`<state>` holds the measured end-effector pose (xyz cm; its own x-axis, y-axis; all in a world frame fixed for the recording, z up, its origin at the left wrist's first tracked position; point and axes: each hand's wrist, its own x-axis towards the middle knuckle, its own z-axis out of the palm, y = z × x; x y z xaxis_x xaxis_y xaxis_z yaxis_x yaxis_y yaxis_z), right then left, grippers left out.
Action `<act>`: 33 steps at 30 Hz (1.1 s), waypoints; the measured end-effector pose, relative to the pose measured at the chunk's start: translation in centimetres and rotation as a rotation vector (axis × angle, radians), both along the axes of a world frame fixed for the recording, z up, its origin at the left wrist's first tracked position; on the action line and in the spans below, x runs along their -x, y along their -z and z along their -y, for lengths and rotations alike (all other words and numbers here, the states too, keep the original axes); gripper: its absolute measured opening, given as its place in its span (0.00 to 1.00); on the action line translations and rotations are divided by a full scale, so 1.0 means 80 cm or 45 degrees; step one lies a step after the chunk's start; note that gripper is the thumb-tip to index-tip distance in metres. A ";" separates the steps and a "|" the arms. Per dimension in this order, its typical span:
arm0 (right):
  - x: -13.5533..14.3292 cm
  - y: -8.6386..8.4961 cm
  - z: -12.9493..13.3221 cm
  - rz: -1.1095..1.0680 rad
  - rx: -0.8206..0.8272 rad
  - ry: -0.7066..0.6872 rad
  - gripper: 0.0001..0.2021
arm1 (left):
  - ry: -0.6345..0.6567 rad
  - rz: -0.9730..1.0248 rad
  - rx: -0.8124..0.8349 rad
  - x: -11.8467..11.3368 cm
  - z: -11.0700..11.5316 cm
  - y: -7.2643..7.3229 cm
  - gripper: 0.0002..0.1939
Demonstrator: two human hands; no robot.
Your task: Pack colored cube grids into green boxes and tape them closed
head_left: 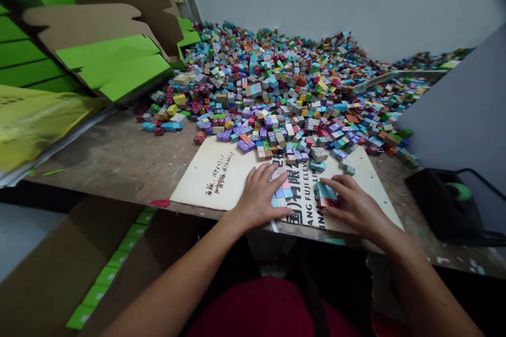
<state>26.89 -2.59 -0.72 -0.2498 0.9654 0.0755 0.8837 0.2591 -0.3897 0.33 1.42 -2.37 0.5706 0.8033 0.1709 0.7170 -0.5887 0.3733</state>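
My left hand [261, 197] rests on a printed cardboard sheet [194, 185], fingers spread around the left side of a flat group of small patterned cubes [281, 195] in pink, white and light blue. To its right, my right hand [353, 205] is closed on a few small cubes [326, 193], blue on top and reddish below, low over the sheet. The fingers partly hide these cubes, so where each one begins is hard to tell. Just beyond both hands, the near edge of a large heap of colourful cubes [272, 92] spreads onto the sheet.
Green cardboard boxes [118, 66] with open flaps stand at the left, near a yellow plastic package [35, 121]. A black tape dispenser [445, 205] sits at the right of the worn table [106, 158]. Below on the left, a carton holds a row of green boxes [106, 276].
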 end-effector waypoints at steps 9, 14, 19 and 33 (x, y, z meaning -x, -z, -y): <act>0.037 0.000 0.030 -0.251 0.085 -0.394 0.21 | 0.031 -0.004 0.102 0.003 -0.001 -0.002 0.49; 0.051 0.004 0.023 -0.295 0.085 -0.427 0.16 | 0.099 -0.049 0.187 0.006 -0.004 -0.008 0.53; 0.058 0.006 0.024 -0.294 0.051 -0.406 0.14 | 0.122 -0.044 0.189 0.009 -0.004 -0.013 0.53; 0.068 0.015 0.034 -0.308 0.005 -0.290 0.14 | 0.018 0.094 0.100 0.008 0.006 -0.011 0.26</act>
<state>21.44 -5.31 -1.90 -0.4347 0.8871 0.1553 0.6850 0.4376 -0.5825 -0.33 0.97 -1.50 0.5703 0.8077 0.1494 0.6777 -0.5655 0.4701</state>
